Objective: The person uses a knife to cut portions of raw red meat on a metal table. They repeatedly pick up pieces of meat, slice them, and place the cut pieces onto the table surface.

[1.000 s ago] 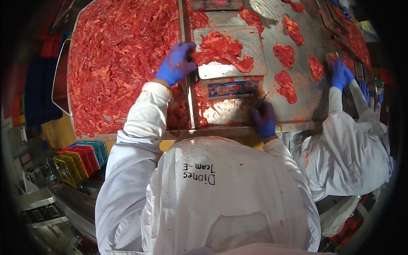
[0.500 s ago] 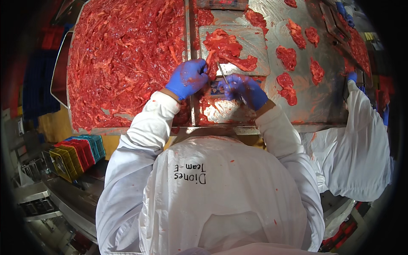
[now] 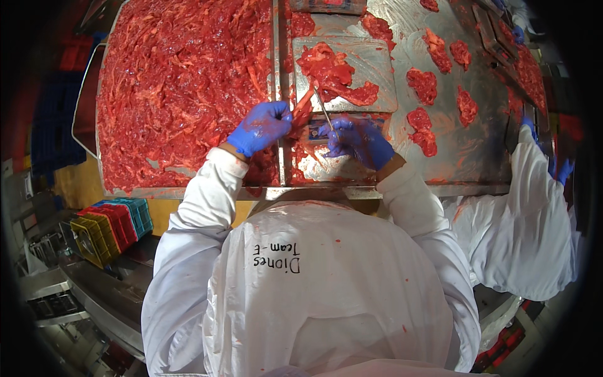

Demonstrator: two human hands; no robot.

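My left hand [image 3: 260, 127], in a blue glove, is closed on the end of a strip of raw meat [image 3: 304, 107]. The strip is stretched toward a larger red piece of meat [image 3: 326, 69] on the steel scale plate [image 3: 377, 58]. In my blue-gloved right hand [image 3: 361, 141] is a slim metal tool that looks like scissors [image 3: 323, 107]. Their tips touch the strip close to the larger piece. My fingers cover most of the handles. Below the plate, the scale's blue panel [image 3: 317, 129] is partly hidden by my right hand.
A deep heap of raw meat [image 3: 188, 88] fills the left side, behind a raised metal divider [image 3: 282, 151]. Several meat pieces [image 3: 421, 87] lie apart on the steel table [image 3: 452, 163]. A co-worker's white sleeve [image 3: 524, 169] is at the right. Coloured crates [image 3: 116, 226] stand lower left.
My left hand has moved left and slightly toward me, drawing the meat strip out longer. My right hand, with the scissors, has shifted only slightly.
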